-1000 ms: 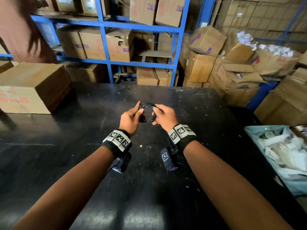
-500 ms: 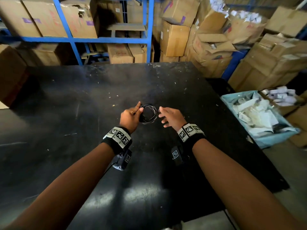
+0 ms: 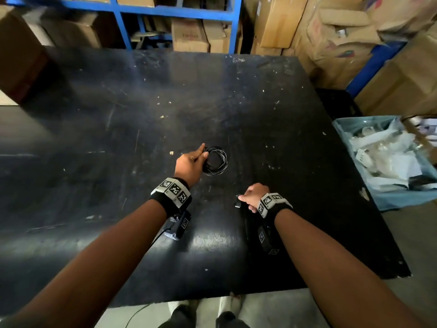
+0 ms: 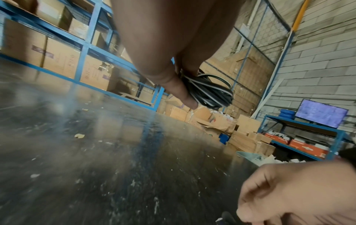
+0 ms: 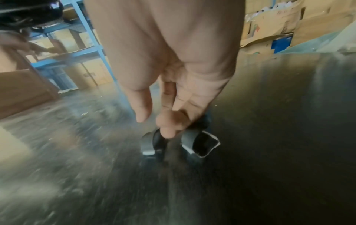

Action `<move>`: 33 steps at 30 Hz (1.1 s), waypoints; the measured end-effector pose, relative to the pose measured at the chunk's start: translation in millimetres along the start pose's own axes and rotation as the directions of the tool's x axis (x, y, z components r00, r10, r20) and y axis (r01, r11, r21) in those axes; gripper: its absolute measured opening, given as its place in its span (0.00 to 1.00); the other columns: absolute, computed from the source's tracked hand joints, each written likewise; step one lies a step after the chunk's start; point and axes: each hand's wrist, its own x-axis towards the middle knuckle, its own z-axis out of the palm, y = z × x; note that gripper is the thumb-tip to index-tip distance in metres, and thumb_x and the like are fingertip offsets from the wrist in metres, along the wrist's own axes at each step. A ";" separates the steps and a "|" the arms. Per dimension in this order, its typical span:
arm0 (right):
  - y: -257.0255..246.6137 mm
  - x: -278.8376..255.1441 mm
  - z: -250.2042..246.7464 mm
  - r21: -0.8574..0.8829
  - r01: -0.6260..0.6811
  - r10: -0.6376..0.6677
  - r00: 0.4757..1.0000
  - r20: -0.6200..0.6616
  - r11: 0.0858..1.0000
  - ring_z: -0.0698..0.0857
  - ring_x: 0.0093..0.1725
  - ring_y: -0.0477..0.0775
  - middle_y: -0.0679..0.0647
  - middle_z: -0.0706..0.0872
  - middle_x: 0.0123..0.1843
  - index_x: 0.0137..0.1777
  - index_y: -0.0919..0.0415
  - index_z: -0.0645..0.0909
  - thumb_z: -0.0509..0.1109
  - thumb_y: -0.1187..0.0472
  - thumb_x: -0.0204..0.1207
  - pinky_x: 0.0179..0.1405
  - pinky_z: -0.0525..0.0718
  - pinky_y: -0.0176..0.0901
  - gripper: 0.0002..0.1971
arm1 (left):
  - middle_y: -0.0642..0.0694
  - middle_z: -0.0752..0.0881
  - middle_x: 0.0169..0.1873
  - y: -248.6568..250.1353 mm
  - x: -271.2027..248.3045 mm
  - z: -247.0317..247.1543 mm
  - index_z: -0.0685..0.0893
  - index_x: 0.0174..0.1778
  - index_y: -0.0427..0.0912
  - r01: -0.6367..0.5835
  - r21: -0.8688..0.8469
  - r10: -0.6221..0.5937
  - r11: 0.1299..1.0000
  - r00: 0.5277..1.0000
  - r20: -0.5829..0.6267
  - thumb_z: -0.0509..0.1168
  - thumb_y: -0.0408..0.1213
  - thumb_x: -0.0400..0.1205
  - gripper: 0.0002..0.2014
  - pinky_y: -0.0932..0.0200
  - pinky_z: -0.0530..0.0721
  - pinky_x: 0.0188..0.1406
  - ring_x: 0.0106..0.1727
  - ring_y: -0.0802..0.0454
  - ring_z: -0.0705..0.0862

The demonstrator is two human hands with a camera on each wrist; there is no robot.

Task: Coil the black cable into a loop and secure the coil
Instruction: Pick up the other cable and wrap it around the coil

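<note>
We pinch the coiled black cable (image 3: 215,160) in our left hand (image 3: 189,165); only the right wrist view shows our right hand (image 5: 169,97) gripping a small dark object (image 5: 200,144).

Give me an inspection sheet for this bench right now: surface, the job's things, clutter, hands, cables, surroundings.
Surface: black table, scuffed, with pale flecks and scraps.
Job's things: black cable coil, wound into a loop, held above the table; no tie seen on it.
Clutter: small black and grey object under the right fingers, too blurred to name.
Hands: left hand grips the coil at its left edge; right hand is near the table's front, fingers curled on that small object.
Cables: nothing seen besides the coil and a thin lead from the left wrist camera.
Surroundings: blue shelving, cardboard boxes, a bin of white packets to the right.
</note>
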 end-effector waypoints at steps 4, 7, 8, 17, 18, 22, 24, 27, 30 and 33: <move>-2.5 8.8 15.7 -0.024 -0.030 0.029 1.000 -0.002 0.999 0.91 0.41 0.62 0.60 0.91 0.42 0.40 0.65 0.85 0.77 0.49 0.60 0.43 0.90 0.51 0.18 | 0.39 0.88 0.55 -7.2 -2.9 1.0 0.78 0.68 0.45 0.048 0.021 -0.048 0.999 0.999 -0.025 0.63 0.43 0.81 0.19 0.60 0.75 0.67 0.62 0.49 0.83; -6.1 14.7 23.0 -0.099 -0.025 0.026 1.000 0.003 0.995 0.91 0.43 0.61 0.59 0.91 0.43 0.40 0.64 0.86 0.75 0.48 0.58 0.46 0.91 0.50 0.19 | 0.39 0.89 0.54 -13.6 -4.5 -1.0 0.78 0.68 0.45 0.059 0.021 -0.058 0.998 0.998 -0.033 0.63 0.43 0.81 0.19 0.54 0.77 0.68 0.62 0.48 0.84; -7.3 16.0 23.4 -0.123 -0.018 0.019 1.000 0.012 0.992 0.91 0.43 0.61 0.59 0.91 0.44 0.41 0.63 0.86 0.75 0.48 0.59 0.47 0.91 0.49 0.18 | 0.39 0.89 0.54 -15.2 -5.1 -1.6 0.78 0.68 0.45 0.064 0.014 -0.063 0.998 0.997 -0.036 0.63 0.43 0.81 0.19 0.53 0.77 0.69 0.62 0.48 0.84; -15.4 11.1 23.2 -0.155 0.103 -0.108 0.994 -0.029 0.983 0.88 0.53 0.65 0.63 0.90 0.50 0.50 0.66 0.84 0.73 0.54 0.71 0.54 0.87 0.54 0.15 | 0.40 0.88 0.55 -18.0 -3.1 -6.3 0.79 0.67 0.44 0.078 0.004 -0.078 0.997 0.996 -0.049 0.64 0.42 0.81 0.19 0.60 0.76 0.67 0.62 0.50 0.83; -15.3 10.6 25.5 -0.157 0.115 -0.119 0.993 -0.021 0.981 0.88 0.53 0.66 0.64 0.90 0.50 0.50 0.67 0.84 0.73 0.56 0.72 0.53 0.88 0.56 0.14 | 0.40 0.88 0.55 -18.3 -2.3 -6.1 0.79 0.67 0.44 0.078 0.013 -0.078 0.997 0.996 -0.046 0.64 0.42 0.81 0.18 0.61 0.75 0.67 0.62 0.51 0.83; -14.8 8.8 30.2 -0.215 0.147 -0.150 0.989 0.003 0.965 0.89 0.50 0.66 0.65 0.90 0.48 0.48 0.68 0.86 0.71 0.57 0.73 0.51 0.88 0.55 0.13 | 0.39 0.89 0.54 -18.4 -0.8 -4.4 0.79 0.67 0.45 0.071 0.028 -0.070 0.997 0.997 -0.029 0.63 0.43 0.81 0.19 0.57 0.77 0.67 0.62 0.49 0.84; -14.6 9.3 31.6 -0.246 0.164 -0.172 0.985 -0.010 0.955 0.88 0.50 0.65 0.63 0.90 0.47 0.46 0.66 0.87 0.70 0.58 0.71 0.50 0.88 0.50 0.12 | 0.39 0.89 0.54 -18.0 -1.5 -2.8 0.79 0.68 0.45 0.068 0.031 -0.067 0.997 0.998 -0.022 0.63 0.42 0.81 0.19 0.57 0.76 0.67 0.62 0.49 0.84; -14.5 10.1 34.6 -0.240 0.155 -0.168 0.985 -0.034 0.958 0.88 0.50 0.63 0.61 0.91 0.47 0.46 0.63 0.87 0.70 0.60 0.69 0.47 0.87 0.43 0.09 | 0.39 0.90 0.51 -16.0 -3.5 -1.9 0.78 0.68 0.44 0.075 0.003 -0.075 0.997 0.997 -0.009 0.63 0.41 0.81 0.18 0.60 0.77 0.65 0.58 0.49 0.85; -13.1 10.6 36.7 -0.227 0.151 -0.162 0.986 -0.031 0.962 0.88 0.51 0.61 0.59 0.91 0.49 0.48 0.61 0.87 0.72 0.60 0.68 0.45 0.84 0.38 0.09 | 0.40 0.90 0.50 -15.9 -3.7 -1.6 0.78 0.68 0.44 0.080 -0.020 -0.080 0.997 0.997 -0.007 0.63 0.41 0.81 0.18 0.61 0.77 0.64 0.57 0.50 0.85; -10.8 11.7 39.2 -0.214 0.153 -0.162 0.986 -0.028 0.965 0.88 0.49 0.62 0.59 0.90 0.49 0.47 0.62 0.86 0.71 0.59 0.69 0.43 0.84 0.40 0.09 | 0.41 0.90 0.51 -16.5 -3.5 -1.3 0.78 0.68 0.44 0.090 -0.036 -0.090 0.995 0.996 -0.006 0.63 0.41 0.81 0.18 0.66 0.76 0.61 0.56 0.53 0.85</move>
